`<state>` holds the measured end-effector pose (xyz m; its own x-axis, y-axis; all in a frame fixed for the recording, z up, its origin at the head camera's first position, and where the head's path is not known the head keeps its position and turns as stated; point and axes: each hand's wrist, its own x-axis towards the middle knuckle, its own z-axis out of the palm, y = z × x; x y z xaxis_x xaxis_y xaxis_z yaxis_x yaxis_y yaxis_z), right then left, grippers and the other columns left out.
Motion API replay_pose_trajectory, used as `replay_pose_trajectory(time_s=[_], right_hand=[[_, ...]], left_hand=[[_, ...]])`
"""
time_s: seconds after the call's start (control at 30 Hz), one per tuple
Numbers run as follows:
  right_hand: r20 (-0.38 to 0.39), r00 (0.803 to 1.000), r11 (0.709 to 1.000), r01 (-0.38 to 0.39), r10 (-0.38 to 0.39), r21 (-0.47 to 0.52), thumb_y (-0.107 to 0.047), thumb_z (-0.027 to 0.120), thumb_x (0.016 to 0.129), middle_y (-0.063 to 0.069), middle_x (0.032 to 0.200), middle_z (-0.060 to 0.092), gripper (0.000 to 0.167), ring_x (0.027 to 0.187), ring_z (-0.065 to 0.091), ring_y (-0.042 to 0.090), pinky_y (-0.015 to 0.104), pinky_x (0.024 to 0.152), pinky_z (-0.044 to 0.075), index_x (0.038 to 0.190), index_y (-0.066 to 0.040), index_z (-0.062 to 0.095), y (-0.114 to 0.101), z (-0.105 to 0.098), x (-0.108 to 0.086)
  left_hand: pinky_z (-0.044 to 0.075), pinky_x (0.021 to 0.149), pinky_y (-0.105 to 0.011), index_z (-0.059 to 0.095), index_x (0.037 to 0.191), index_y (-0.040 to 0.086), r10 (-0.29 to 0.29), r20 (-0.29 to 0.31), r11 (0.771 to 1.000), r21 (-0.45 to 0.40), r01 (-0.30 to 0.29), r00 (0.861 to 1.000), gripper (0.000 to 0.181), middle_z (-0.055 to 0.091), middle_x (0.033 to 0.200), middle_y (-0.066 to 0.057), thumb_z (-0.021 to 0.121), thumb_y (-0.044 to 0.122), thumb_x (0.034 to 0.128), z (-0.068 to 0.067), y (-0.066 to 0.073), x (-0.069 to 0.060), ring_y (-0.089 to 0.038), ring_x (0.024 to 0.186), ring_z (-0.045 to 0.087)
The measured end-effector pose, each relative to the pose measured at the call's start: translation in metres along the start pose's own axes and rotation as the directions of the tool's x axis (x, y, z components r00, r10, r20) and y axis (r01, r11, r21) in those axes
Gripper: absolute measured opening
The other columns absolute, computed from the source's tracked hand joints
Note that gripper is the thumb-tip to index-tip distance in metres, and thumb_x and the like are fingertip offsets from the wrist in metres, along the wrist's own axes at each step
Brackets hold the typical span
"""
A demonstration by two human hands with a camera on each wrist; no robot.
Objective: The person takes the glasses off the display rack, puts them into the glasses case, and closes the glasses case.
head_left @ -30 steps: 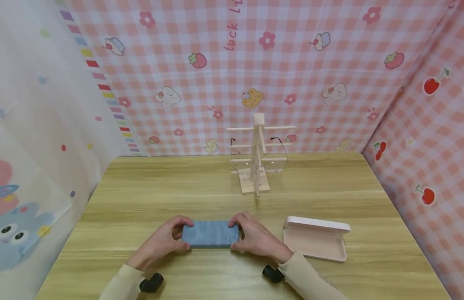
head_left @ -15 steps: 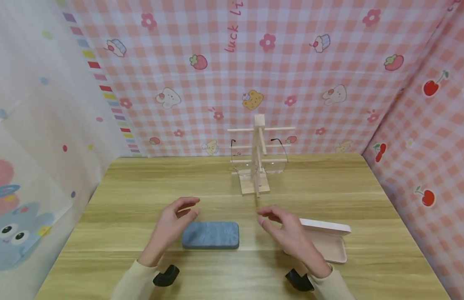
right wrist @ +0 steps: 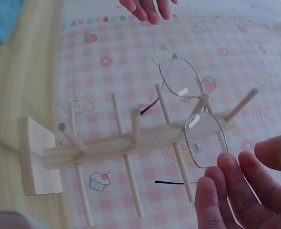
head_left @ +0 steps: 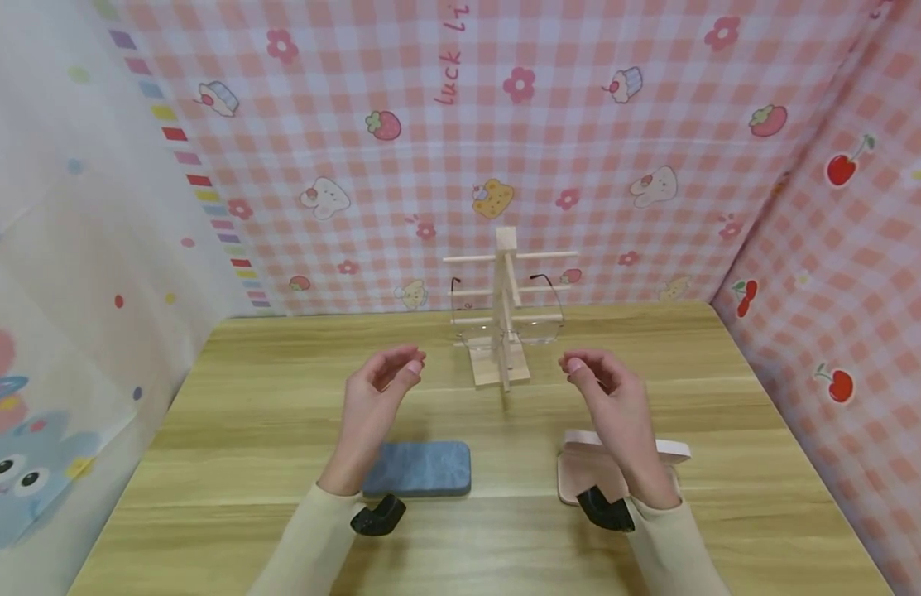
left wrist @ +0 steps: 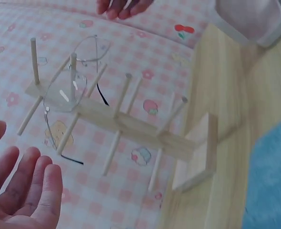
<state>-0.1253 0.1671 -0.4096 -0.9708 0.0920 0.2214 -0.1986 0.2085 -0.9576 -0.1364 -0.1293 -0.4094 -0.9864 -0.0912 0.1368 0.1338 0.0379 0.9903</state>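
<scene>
Head view: left hand (head_left: pixel 372 401) and right hand (head_left: pixel 618 406) have let go of the blue case (head_left: pixel 428 469) and are near the glasses (right wrist: pixel 205 140) on the wooden stand (right wrist: pixel 107 147). Both are empty, fingers loose, so they seem free.

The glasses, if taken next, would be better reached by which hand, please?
Probably the right hand: its fingertips appear almost at the glasses, while the left hand shows a wider gap.

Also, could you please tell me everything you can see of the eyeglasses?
The eyeglasses have clear lenses, a thin, silvery, metal-looking frame and dark-tipped temples. They hang unfolded on the wooden display stand, bridge apparently over a peg, temples stretching backward. Neither left hand nor right hand seems to touch them.
</scene>
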Motion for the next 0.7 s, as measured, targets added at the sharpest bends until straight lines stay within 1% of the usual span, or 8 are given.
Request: replay_pose_trajectory(time_s=[0.1, 0.17, 0.23, 0.33, 0.43, 0.57, 0.63, 0.7], right_hand=[[-0.046, 0.999, 1.000, 0.007, -0.006, 0.017, -0.028, 0.063, 0.105, 0.015, 0.116, 0.071, 0.035, 0.102, 0.068, 0.015, 0.024, 0.091, 0.057, 0.122, 0.002, 0.068, -0.001, 0.002, 0.009], [-0.069, 0.998, 0.999, 0.005, -0.002, 0.035, -0.028, 0.062, 0.106, 0.017, 0.116, 0.070, 0.036, 0.103, 0.068, 0.019, 0.026, 0.090, 0.057, 0.123, 0.003, 0.067, -0.002, 0.003, 0.016], [-0.088, 0.996, 0.999, -0.006, 0.010, 0.041, -0.029, 0.062, 0.106, 0.016, 0.117, 0.069, 0.037, 0.103, 0.068, 0.021, 0.025, 0.090, 0.057, 0.124, 0.003, 0.066, -0.004, 0.005, 0.022], [-0.106, 0.994, 0.998, -0.024, 0.030, 0.053, -0.028, 0.061, 0.106, 0.016, 0.121, 0.066, 0.038, 0.102, 0.067, 0.019, 0.023, 0.089, 0.057, 0.127, 0.004, 0.064, -0.007, 0.006, 0.032], [-0.112, 0.993, 0.997, -0.039, 0.047, 0.069, -0.027, 0.060, 0.106, 0.015, 0.124, 0.064, 0.039, 0.100, 0.067, 0.015, 0.022, 0.089, 0.057, 0.130, 0.004, 0.062, -0.009, 0.007, 0.040], [-0.107, 0.993, 0.993, -0.038, 0.051, 0.115, -0.023, 0.059, 0.106, 0.018, 0.122, 0.063, 0.037, 0.099, 0.066, 0.016, 0.023, 0.088, 0.058, 0.131, 0.006, 0.061, -0.008, 0.009, 0.049], [-0.114, 0.992, 0.991, -0.035, 0.050, 0.131, -0.021, 0.059, 0.107, 0.018, 0.119, 0.064, 0.036, 0.097, 0.067, 0.016, 0.023, 0.087, 0.059, 0.130, 0.006, 0.061, -0.006, 0.011, 0.053], [-0.121, 0.992, 0.989, -0.029, 0.047, 0.147, -0.019, 0.058, 0.107, 0.018, 0.115, 0.064, 0.035, 0.093, 0.067, 0.015, 0.023, 0.085, 0.059, 0.129, 0.008, 0.061, -0.004, 0.013, 0.057]], left_hand=[[0.059, 0.091, -0.030, 0.066, 0.126, -0.003, -0.009, -0.012, 0.997, -0.072, 0.009, 1.000, 0.028, 0.070, 0.121, -0.017, 0.068, 0.009, 0.1007, 0.007, 0.002, 0.006, -0.021, 0.106, 0.069], [0.059, 0.092, -0.031, 0.065, 0.127, -0.004, -0.021, -0.018, 0.994, -0.110, 0.019, 1.000, 0.029, 0.069, 0.121, -0.018, 0.067, 0.008, 0.1010, 0.012, 0.003, 0.010, -0.020, 0.106, 0.069], [0.059, 0.092, -0.032, 0.064, 0.127, -0.004, -0.035, -0.022, 0.989, -0.145, 0.032, 0.999, 0.028, 0.067, 0.121, -0.018, 0.067, 0.008, 0.1010, 0.016, 0.004, 0.015, -0.021, 0.105, 0.068], [0.059, 0.093, -0.033, 0.064, 0.128, -0.005, -0.059, -0.021, 0.978, -0.201, 0.054, 0.998, 0.029, 0.065, 0.122, -0.021, 0.066, 0.007, 0.1012, 0.022, 0.005, 0.022, -0.023, 0.105, 0.067], [0.058, 0.095, -0.034, 0.062, 0.130, -0.006, -0.097, -0.007, 0.961, -0.261, 0.091, 0.995, 0.031, 0.064, 0.123, -0.022, 0.065, 0.006, 0.1014, 0.029, 0.007, 0.028, -0.023, 0.105, 0.067], [0.058, 0.095, -0.033, 0.058, 0.133, -0.010, -0.132, 0.030, 0.936, -0.325, 0.134, 0.991, 0.034, 0.065, 0.119, -0.020, 0.063, 0.003, 0.1013, 0.037, 0.007, 0.036, -0.022, 0.101, 0.068], [0.058, 0.094, -0.031, 0.056, 0.134, -0.011, -0.143, 0.046, 0.930, -0.337, 0.150, 0.989, 0.035, 0.065, 0.118, -0.019, 0.063, 0.002, 0.1013, 0.040, 0.006, 0.039, -0.021, 0.099, 0.068], [0.058, 0.093, -0.030, 0.058, 0.133, -0.010, -0.154, 0.053, 0.924, -0.346, 0.163, 0.987, 0.034, 0.066, 0.115, -0.017, 0.063, 0.001, 0.1011, 0.043, 0.006, 0.042, -0.019, 0.097, 0.068]])
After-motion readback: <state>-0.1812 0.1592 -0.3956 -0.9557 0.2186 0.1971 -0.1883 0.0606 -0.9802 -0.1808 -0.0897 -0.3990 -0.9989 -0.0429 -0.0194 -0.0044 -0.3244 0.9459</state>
